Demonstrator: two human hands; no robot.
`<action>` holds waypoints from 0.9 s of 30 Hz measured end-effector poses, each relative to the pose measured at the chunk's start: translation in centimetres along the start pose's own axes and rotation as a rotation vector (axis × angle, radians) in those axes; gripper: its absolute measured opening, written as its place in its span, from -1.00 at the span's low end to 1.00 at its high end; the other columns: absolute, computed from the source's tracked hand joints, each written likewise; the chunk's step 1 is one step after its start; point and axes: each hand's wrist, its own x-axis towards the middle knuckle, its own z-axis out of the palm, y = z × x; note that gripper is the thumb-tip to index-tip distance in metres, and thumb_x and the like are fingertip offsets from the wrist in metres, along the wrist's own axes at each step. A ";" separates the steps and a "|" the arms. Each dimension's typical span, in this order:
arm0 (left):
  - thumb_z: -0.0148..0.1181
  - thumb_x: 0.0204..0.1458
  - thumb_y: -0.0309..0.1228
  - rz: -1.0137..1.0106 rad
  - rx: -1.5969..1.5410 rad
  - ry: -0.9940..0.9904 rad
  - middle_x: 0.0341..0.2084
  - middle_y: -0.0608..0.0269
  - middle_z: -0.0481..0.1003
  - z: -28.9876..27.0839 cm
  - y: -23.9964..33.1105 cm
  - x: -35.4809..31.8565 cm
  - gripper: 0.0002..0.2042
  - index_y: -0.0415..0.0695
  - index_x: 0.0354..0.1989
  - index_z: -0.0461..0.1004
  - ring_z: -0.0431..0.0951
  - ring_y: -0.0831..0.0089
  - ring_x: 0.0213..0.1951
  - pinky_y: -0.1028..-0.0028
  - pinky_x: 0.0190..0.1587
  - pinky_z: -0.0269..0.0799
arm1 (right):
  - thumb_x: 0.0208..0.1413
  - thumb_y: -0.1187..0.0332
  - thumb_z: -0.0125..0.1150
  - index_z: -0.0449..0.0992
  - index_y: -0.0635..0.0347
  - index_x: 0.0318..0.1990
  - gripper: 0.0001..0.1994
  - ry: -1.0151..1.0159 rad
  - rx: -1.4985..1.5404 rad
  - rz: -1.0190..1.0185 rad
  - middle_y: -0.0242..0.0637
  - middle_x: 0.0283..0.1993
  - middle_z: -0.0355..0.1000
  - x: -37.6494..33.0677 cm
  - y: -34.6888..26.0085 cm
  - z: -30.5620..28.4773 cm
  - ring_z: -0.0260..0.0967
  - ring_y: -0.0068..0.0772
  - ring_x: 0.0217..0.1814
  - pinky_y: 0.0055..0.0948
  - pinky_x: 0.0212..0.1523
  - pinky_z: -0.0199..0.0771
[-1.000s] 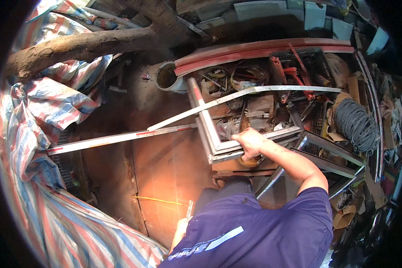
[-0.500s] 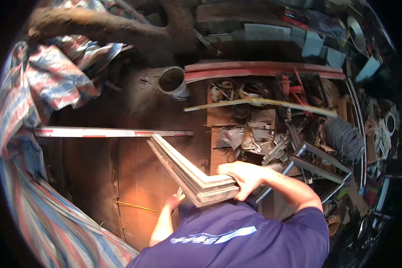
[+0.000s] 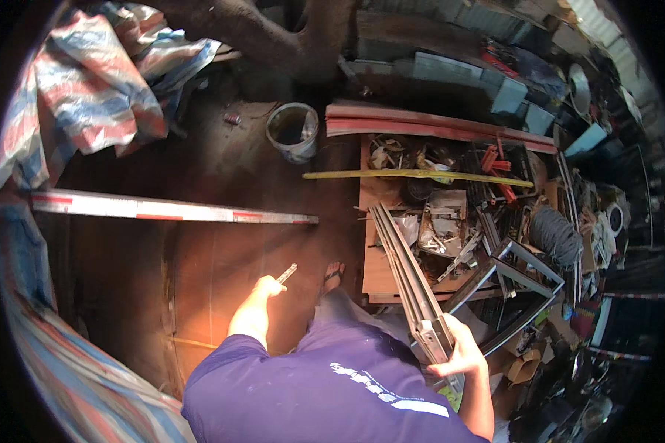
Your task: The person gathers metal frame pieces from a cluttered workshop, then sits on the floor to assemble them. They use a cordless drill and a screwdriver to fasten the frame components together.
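Note:
My left hand (image 3: 269, 286) is closed in a pinch around a short, pale metal strip (image 3: 289, 273) that seems to have holes along it. It reaches out over the brown floor, left of my sandalled foot (image 3: 333, 277). On the right, my right hand (image 3: 462, 351) grips a metal window frame (image 3: 408, 277) near its lower end. Long grooved profiles of that frame point away from me, across the edge of a cluttered board table (image 3: 374, 275). Its lower part is partly hidden behind my hand and arm.
A red-and-white banded bar (image 3: 185, 212) crosses the left side, beside a striped tarp (image 3: 89, 88). A bucket (image 3: 293, 140) stands ahead. The table carries a yellow strip (image 3: 421, 175), tools, metal frames (image 3: 528, 269) and a grey coil (image 3: 556, 235). A red beam (image 3: 436, 127) lies behind.
The window frame has swung to the right and turned with my right hand, from front centre to the table's edge. My left hand has moved forward and left, bringing the strip into plainer view.

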 end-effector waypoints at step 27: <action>0.42 0.05 0.04 1.075 1.236 -0.054 -0.39 -0.06 0.69 21.5 21.9 -20.1 -0.54 -0.21 -0.34 0.73 0.73 0.10 -0.27 0.15 -0.09 0.60 | -0.39 0.13 0.68 0.56 0.36 0.00 -0.26 1.467 0.432 0.813 0.12 -0.09 0.64 -45.9 9.9 51.9 0.65 0.02 0.01 -0.12 0.04 0.60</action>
